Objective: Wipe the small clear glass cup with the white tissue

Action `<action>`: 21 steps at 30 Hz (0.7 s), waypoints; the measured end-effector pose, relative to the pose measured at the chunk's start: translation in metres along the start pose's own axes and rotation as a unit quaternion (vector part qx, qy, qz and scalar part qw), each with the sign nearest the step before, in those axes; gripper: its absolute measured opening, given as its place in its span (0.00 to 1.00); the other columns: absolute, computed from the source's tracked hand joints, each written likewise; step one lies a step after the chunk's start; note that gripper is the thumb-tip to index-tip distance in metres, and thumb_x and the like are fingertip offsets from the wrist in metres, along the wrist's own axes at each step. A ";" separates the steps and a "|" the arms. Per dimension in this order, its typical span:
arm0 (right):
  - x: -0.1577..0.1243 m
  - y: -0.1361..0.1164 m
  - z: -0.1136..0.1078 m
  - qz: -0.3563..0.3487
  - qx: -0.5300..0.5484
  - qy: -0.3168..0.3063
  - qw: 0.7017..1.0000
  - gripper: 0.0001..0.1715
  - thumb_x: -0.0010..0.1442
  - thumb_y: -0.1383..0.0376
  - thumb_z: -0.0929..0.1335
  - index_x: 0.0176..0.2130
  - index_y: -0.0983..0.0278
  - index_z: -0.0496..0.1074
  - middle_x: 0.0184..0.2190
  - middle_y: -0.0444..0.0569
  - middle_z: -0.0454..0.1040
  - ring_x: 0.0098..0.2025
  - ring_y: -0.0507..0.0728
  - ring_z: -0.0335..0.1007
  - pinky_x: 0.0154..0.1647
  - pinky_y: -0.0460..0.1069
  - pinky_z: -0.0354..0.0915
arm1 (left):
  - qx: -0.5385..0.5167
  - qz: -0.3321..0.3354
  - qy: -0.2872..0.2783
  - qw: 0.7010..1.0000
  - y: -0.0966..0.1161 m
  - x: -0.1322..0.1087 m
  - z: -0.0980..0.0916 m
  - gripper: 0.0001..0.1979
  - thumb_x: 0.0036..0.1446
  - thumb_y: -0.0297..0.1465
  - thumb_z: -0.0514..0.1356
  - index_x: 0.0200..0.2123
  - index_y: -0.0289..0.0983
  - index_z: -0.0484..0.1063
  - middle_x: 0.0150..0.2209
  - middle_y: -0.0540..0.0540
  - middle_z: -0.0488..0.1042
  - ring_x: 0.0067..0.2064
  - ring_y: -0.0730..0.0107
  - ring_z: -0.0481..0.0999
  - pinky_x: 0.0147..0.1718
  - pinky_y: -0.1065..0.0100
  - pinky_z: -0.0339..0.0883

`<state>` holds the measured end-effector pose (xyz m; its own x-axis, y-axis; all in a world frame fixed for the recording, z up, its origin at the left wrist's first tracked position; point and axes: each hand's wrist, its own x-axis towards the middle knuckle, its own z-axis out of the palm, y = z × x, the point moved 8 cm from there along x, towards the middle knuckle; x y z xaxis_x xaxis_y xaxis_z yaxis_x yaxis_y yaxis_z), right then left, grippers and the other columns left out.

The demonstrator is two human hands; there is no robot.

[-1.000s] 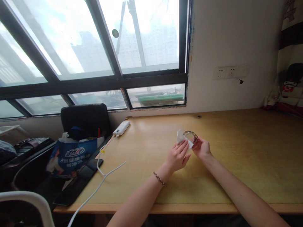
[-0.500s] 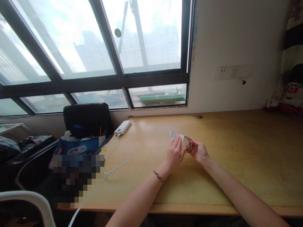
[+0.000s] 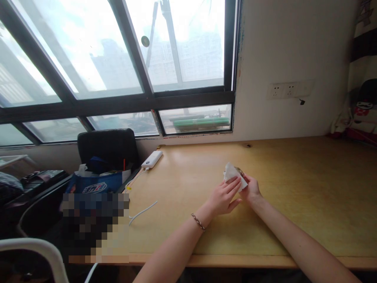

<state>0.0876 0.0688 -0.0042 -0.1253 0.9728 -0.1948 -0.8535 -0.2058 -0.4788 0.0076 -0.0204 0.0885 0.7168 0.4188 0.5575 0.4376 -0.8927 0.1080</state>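
Note:
Over the wooden desk [image 3: 294, 204], my left hand [image 3: 223, 197] presses a white tissue [image 3: 231, 174] with its fingers against a small ring-shaped bracelet [image 3: 240, 171]. My right hand [image 3: 251, 191] grips that bracelet from the right; most of it is hidden behind the tissue. Both hands meet near the desk's middle. A beaded band circles my left wrist [image 3: 198, 222].
A white power bank [image 3: 152, 159] lies at the desk's back left with a white cable [image 3: 141, 210] trailing off the left edge. A black chair [image 3: 107, 147] holding a blue bag [image 3: 94, 184] stands to the left. Wall sockets [image 3: 290, 89] sit above the desk.
The tissue has shifted from the left side of the bracelet to over it, now covering most of the ring. Both hands stayed close together at the same spot.

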 end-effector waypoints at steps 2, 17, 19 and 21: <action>0.001 -0.006 -0.003 -0.017 0.022 0.008 1.000 0.13 0.52 0.70 0.58 0.22 0.66 0.68 0.20 0.47 0.72 0.23 0.52 0.68 0.27 0.46 0.67 | 0.005 0.006 0.002 1.000 0.002 0.001 -0.001 0.28 0.56 0.36 0.46 0.58 0.32 0.45 0.58 0.38 0.51 0.59 0.59 0.46 0.55 0.55 0.48; -0.016 0.011 0.035 0.087 -0.013 -0.138 0.987 0.12 0.49 0.71 0.60 0.16 0.64 0.57 0.12 0.41 0.54 0.15 0.46 0.50 0.15 0.43 0.54 | -0.353 -0.247 0.211 0.878 -0.046 -0.019 0.001 0.25 0.57 0.37 0.46 0.57 0.36 0.50 0.58 0.41 0.51 0.58 0.61 0.50 0.56 0.58 0.44; -0.015 0.015 0.031 0.094 -0.053 -0.114 0.988 0.12 0.49 0.70 0.61 0.16 0.64 0.58 0.12 0.41 0.55 0.15 0.47 0.49 0.15 0.43 0.52 | -0.413 -0.288 0.226 0.834 -0.058 -0.024 0.005 0.22 0.57 0.39 0.45 0.52 0.36 0.59 0.53 0.43 0.61 0.55 0.62 0.58 0.54 0.59 0.49; -0.014 0.017 0.024 0.089 -0.108 -0.074 0.987 0.11 0.48 0.68 0.62 0.17 0.65 0.60 0.13 0.42 0.58 0.16 0.47 0.51 0.16 0.44 0.53 | -0.446 -0.312 0.235 0.805 -0.067 -0.026 0.008 0.22 0.57 0.41 0.44 0.48 0.36 0.64 0.48 0.44 0.68 0.50 0.62 0.64 0.51 0.60 0.55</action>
<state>0.0622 0.0546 0.0111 -0.3495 0.9210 -0.1720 -0.6851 -0.3765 -0.6237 -0.0366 0.0297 0.0603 0.1310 0.9103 0.3926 -0.0806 -0.3849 0.9194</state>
